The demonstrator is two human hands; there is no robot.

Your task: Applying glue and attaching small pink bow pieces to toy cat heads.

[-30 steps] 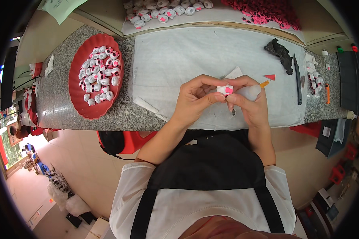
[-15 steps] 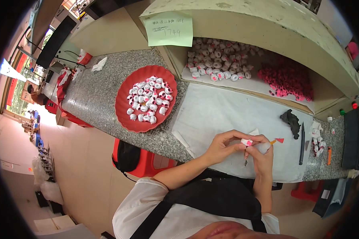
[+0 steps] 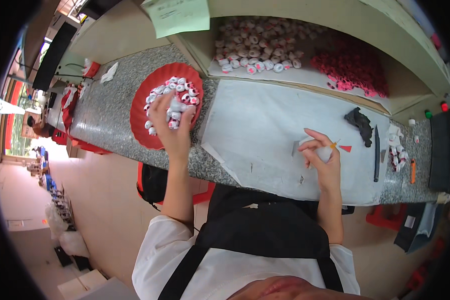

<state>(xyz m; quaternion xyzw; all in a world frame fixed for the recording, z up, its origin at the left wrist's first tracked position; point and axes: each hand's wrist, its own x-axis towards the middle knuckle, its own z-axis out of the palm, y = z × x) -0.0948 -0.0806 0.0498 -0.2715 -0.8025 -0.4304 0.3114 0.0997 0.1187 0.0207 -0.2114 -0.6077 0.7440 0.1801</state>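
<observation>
My left hand is over the red scalloped bowl, its thumb and fingers spread apart. Whitish pieces show between the fingertips, blurred; whether any touches them is unclear. Small white pieces with pink and dark marks fill the middle of the bowl. Above the white sheet, my right hand is closed round a small white squeeze bottle with a thin orange-yellow tip. A flat greyish blade-like thing shows beside its fingers, partly hidden.
Many white pieces and a heap of pink bits lie in the shelf behind the sheet. To the right are a black crumpled lump, a dark pen-like tool, an orange stick and a red triangle.
My left hand has gone from beside my right hand to the bowl at the left. The white and pink piece has left my right fingers; the bottle is still held. The view has shifted slightly.
</observation>
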